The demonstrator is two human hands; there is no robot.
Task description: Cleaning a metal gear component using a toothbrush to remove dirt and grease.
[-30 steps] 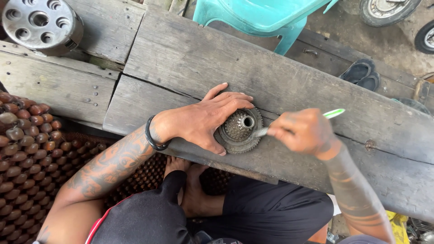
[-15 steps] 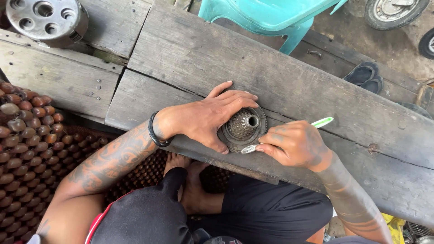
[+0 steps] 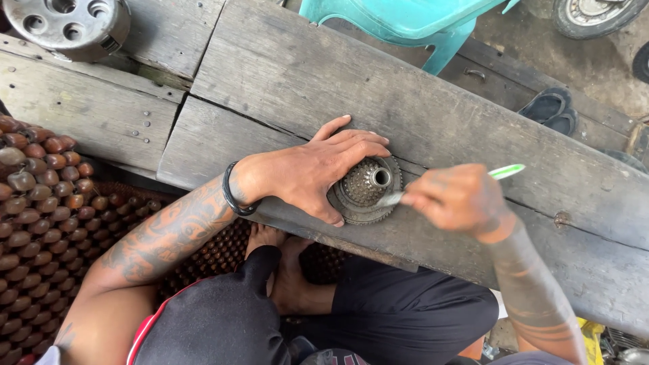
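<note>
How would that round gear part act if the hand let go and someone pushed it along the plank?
The gear part looks like solid toothed metal, so probably heavy and rigid. It lies flat on the plank, so it would likely slide rather than roll. The left hand steadies it while the right hand works with a brush.

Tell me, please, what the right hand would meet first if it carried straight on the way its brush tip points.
The right hand points its brush leftward, so it would first meet the round toothed metal part, which the tip seems already to touch. Behind that lie the left hand's fingers.
</note>
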